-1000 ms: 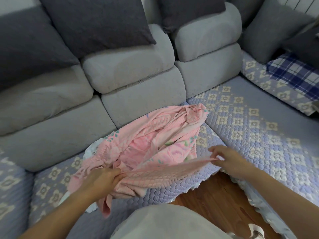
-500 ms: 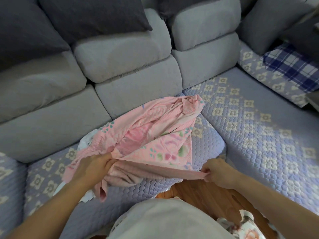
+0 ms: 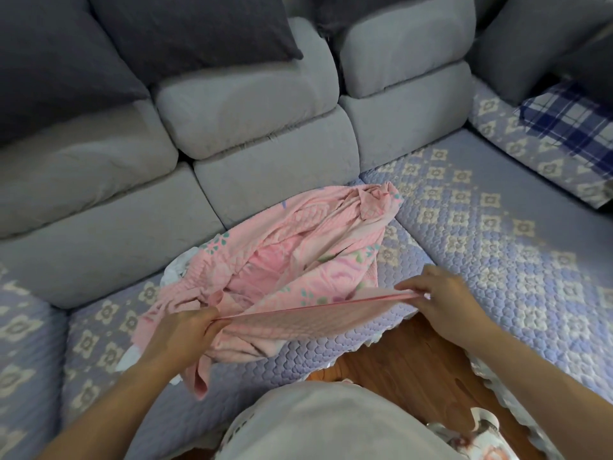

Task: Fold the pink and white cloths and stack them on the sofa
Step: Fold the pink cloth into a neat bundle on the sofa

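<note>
Both hands, left hand (image 3: 185, 330) and right hand (image 3: 441, 300), pinch the pink cloth (image 3: 298, 260) edge taut, likely to straighten it before folding.

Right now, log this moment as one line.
step: pink cloth unfolded | left hand, right hand: pinching one edge taut | white cloth: beneath pink | stack: none

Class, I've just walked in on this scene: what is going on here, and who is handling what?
A person stands at the corner of a sofa and works on a pink cloth that lies crumpled on the seat. The left hand and the right hand each pinch one end of the cloth's near edge and hold it stretched taut between them. The rest of the cloth is not yet folded. A white cloth peeks out from under it at the left, untouched.
</note>
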Available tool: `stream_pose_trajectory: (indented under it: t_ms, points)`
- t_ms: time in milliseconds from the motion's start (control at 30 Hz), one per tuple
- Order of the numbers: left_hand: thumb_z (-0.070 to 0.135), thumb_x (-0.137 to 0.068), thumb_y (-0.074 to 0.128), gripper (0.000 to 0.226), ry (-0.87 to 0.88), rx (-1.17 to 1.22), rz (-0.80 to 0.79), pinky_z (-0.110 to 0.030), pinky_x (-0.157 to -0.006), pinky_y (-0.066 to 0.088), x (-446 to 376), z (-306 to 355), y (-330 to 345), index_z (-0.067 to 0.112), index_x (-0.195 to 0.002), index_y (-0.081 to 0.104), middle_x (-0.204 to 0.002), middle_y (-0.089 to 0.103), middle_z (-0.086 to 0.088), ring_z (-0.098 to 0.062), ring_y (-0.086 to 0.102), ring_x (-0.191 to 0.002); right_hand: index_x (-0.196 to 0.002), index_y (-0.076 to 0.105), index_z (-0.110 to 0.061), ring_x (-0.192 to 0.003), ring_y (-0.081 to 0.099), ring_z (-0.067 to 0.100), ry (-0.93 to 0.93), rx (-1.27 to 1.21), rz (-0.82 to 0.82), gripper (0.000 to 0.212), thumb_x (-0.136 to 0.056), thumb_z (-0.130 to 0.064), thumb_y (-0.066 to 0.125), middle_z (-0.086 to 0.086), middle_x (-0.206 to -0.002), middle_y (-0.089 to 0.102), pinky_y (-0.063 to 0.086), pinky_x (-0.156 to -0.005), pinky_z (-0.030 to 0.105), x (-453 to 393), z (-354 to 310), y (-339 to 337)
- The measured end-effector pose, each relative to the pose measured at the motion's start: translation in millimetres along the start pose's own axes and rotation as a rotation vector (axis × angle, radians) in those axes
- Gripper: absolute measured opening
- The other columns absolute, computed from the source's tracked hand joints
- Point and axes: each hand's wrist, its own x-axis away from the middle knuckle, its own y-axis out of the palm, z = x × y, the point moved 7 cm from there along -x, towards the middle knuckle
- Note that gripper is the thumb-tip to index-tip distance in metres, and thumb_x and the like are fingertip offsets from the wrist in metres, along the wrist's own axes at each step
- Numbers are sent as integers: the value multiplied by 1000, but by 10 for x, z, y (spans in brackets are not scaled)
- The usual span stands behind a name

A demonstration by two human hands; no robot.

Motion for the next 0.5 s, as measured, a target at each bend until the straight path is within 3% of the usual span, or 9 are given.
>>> stream_pose_trajectory:
  t_ms: [100, 167, 233, 300, 333, 400, 500]
  points:
    - [78, -84, 26, 59, -24, 41, -73, -31, -53, 46, 42, 118, 53, 26, -77, 52, -67, 67, 6, -22, 67, -65, -91, 76, -26, -83, 56, 2, 79, -204, 89, 16, -94, -13, 66, 1, -93, 56, 40, -73, 10, -127, 80, -105]
    - [81, -83, 26, 58, -1, 82, -115, -31, -53, 42, 51, 274, 66, 28, -76, 48, -65, 63, 6, -20, 64, -64, -81, 74, -26, -91, 59, 3, 263, -658, 124, 20, -97, -20, 63, -1, -100, 64, 41, -84, 16, -159, 166, -87]
    - [84, -80, 27, 51, 11, 104, -295, -32, -60, 43, 64, 423, 125, 37, -86, 45, -68, 56, 10, -15, 57, -69, -73, 68, -21, -79, 56, 15, 382, -894, 112, 25, -96, -29, 62, 6, -83, 62, 41, -75, 26, -143, 147, 66]
    - [84, -76, 39, 51, -29, 65, -484, -29, -63, 45, 84, 309, 186, 50, -113, 39, -77, 57, 14, -12, 57, -74, -71, 53, -18, -66, 46, 9, 255, -538, -18, 34, -104, -18, 47, -2, -69, 51, 35, -63, 23, -134, 101, 210]
    - [87, -71, 45, 63, -59, 31, -535, -27, -63, 45, 107, 140, 182, 57, -125, 32, -85, 62, 13, -12, 62, -78, -73, 47, -19, -60, 42, 5, 133, -269, -143, 34, -106, -22, 39, -6, -66, 49, 33, -59, 22, -94, 78, 282]
    - [98, -60, 44, 81, -114, 0, -552, -24, -65, 47, 202, -277, 63, 70, -131, 19, -97, 68, 10, -11, 69, -85, -80, 41, -25, -57, 46, 7, -14, 160, -337, 30, -102, -45, 39, -6, -66, 49, 35, -56, 24, 0, 317, 287]
    - [104, -54, 35, 111, -56, -186, -693, -29, -86, 49, 460, -656, 13, 53, -149, 8, -124, 59, 11, -14, 64, -107, -99, 37, -36, -74, 52, 2, 15, 450, -634, 49, -81, -81, 48, -16, -85, 52, 43, -67, 23, 279, 920, 189]
